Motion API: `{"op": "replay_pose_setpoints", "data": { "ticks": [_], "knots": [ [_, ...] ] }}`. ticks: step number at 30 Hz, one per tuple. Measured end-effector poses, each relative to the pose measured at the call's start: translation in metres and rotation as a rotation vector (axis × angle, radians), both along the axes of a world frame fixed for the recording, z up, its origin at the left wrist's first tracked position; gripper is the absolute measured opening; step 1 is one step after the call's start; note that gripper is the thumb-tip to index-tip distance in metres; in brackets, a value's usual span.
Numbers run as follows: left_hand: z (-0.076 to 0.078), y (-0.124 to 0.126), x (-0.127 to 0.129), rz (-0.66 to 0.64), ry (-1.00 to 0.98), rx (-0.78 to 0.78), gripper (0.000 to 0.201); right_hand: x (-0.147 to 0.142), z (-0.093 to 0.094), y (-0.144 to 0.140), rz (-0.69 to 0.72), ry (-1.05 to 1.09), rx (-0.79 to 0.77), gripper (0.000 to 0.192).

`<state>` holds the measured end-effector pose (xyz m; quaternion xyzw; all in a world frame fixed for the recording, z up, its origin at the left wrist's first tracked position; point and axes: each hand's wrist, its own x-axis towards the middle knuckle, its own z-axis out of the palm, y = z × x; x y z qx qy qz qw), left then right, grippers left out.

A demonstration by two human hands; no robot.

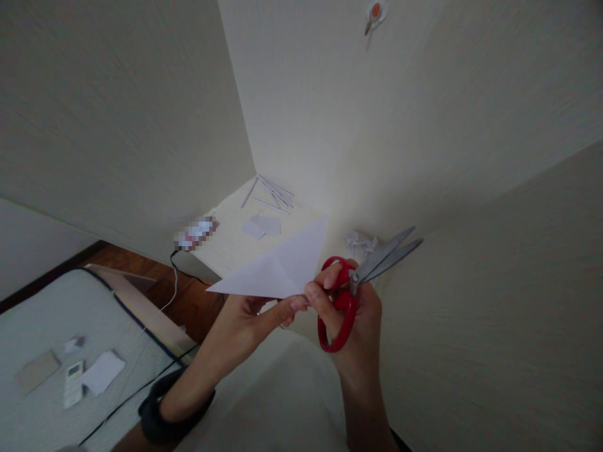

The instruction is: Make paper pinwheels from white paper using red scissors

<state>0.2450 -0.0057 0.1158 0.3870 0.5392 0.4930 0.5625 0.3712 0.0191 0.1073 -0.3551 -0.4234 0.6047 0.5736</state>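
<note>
Scissors (pixel 358 282) with red handles sit in the right hand (pixel 351 314), fingers through the loops, blades nearly shut; beside them, left hand (pixel 249 320) fingertips pinch the folded white paper (pixel 277 267)

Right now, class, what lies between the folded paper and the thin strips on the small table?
In the head view, small white paper scraps lie between the folded paper and the strips.
</note>
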Motion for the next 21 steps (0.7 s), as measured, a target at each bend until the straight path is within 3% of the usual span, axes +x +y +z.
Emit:
{"op": "replay_pose_setpoints", "data": {
  "ticks": [7,11,16,21],
  "knots": [
    [-0.002,-0.001,0.001,0.009,0.04,0.039,0.023,-0.001,0.003,0.0,-0.017,-0.028,0.012,0.023],
    [-0.005,-0.002,0.004,0.098,0.066,0.077,0.017,0.003,-0.002,0.002,0.038,-0.027,0.01,0.023],
    [-0.004,-0.002,0.007,0.232,0.177,0.075,0.024,0.007,-0.007,0.006,0.122,-0.055,0.004,0.024],
    [-0.008,0.0,0.007,0.199,0.173,0.101,0.023,0.007,-0.006,0.006,0.087,-0.101,0.02,0.024]
  ]
}}
